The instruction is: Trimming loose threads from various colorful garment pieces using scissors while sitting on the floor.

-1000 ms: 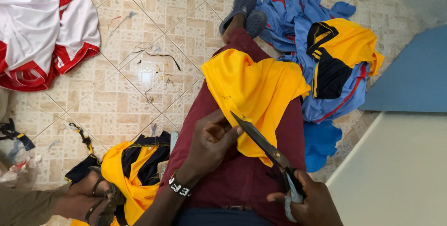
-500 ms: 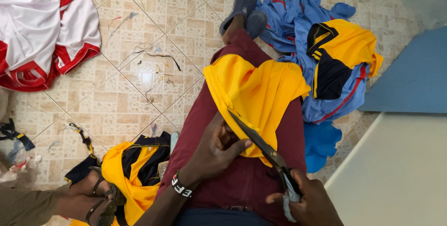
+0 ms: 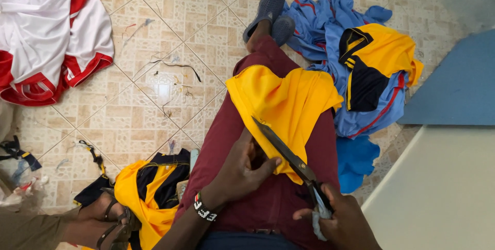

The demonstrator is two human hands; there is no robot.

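Note:
A yellow piece of fabric lies over my lap on maroon trousers. My left hand, with a beaded band at the wrist, pinches the fabric's near edge. My right hand grips the handles of long dark scissors, whose blades point up and left across the yellow fabric at its near edge. The blades lie close together. My crossed feet in grey shoes rest on the tiled floor beyond my knees.
A pile of blue and yellow-black garments lies right of my legs. White and red shirts sit at upper left. A yellow-black garment and another person's sandalled foot are at lower left. A pale table stands at right.
The scissors have slid a little up and left along the fabric's near edge. My left hand has shifted its pinch slightly toward the blades.

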